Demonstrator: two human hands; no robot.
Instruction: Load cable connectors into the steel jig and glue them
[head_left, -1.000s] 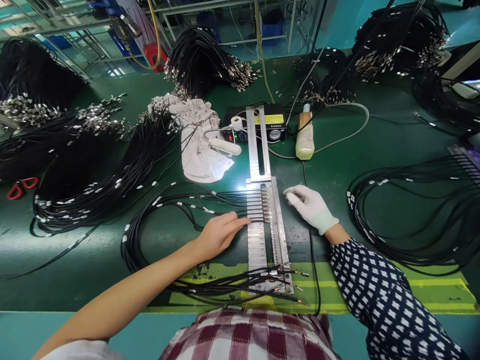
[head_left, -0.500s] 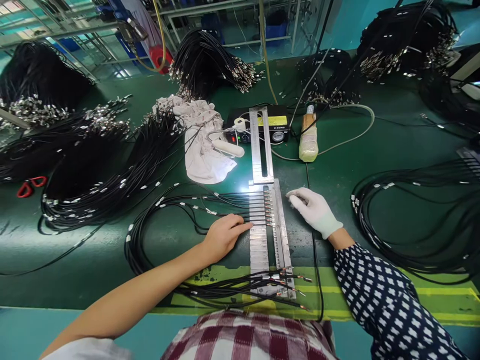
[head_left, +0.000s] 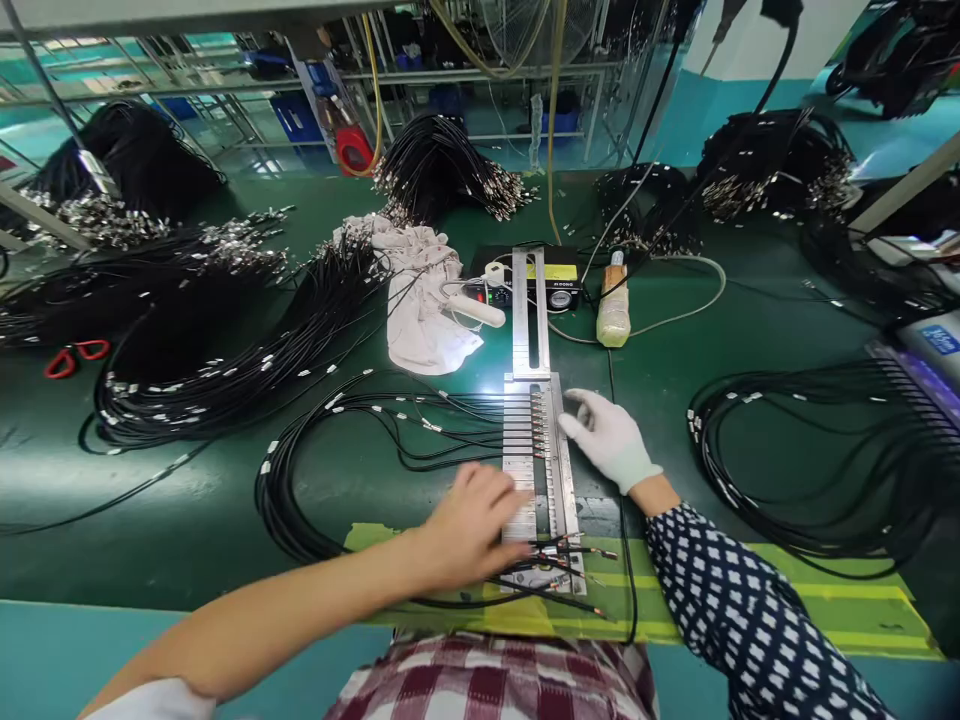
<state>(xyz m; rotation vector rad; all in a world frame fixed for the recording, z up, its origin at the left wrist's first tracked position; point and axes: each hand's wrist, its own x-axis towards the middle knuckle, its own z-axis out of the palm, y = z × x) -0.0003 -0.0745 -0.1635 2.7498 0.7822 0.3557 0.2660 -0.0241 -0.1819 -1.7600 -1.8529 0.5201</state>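
Note:
My left hand [head_left: 471,525], bare and slightly blurred, hovers over the lower part of a slotted metal fixture [head_left: 568,505]. Its fingers and thumb are spread apart with nothing visible between them. Just beneath lies a bundle of loose black cables [head_left: 517,592] with stripped ends pointing right. In the fixture's upper slots, several black cables [head_left: 450,436] sit side by side, their metal tips in a column. My right hand [head_left: 611,445], in a white glove, is at the fixture's right edge, thumb and forefinger apart; no held object shows.
Beyond the fixture stand a black control box [head_left: 562,298] and a taped bottle [head_left: 615,315]. A white cloth [head_left: 420,310] and a white-handled tool [head_left: 480,310] lie left of them. Red-handled scissors [head_left: 75,358] and heaped cables [head_left: 247,370] occupy the left; coiled cables [head_left: 720,455] lie right.
My left hand has left the slotted cables and moved down toward the loose bundle, its fingers opening. My right hand has shifted left to the fixture's edge. The head view has tilted up.

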